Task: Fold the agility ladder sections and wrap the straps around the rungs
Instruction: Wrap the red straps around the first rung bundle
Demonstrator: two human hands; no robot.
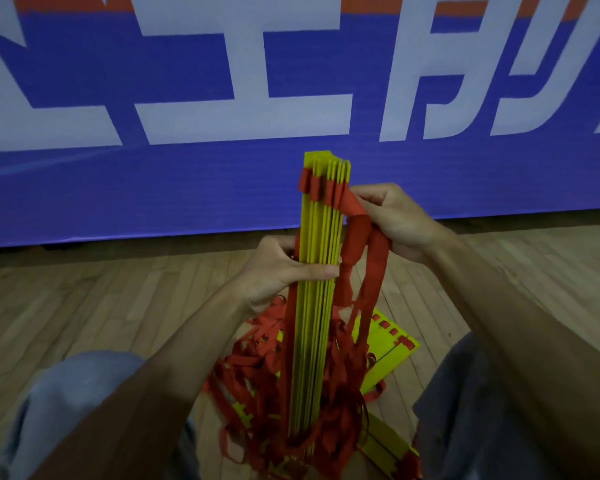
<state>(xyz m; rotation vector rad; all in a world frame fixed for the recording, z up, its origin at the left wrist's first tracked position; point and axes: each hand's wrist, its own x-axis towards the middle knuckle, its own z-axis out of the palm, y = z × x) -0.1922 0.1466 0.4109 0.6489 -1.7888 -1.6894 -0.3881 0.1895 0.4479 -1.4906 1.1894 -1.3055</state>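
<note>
A stack of several yellow ladder rungs [321,233] stands upright on edge in front of me, its top ends banded with red strap. My left hand [278,268] grips the stack around its middle, thumb across the front. My right hand [392,220] pinches a loop of red strap [355,233] beside the stack's upper right side. Loose red straps [257,372] hang in a tangle around the stack's lower half and spill onto the floor.
More yellow rungs [392,351] lie flat on the wooden floor [101,299] under the tangle. My knees [66,386] frame the pile on both sides. A blue banner with large white characters [194,181] stands close behind.
</note>
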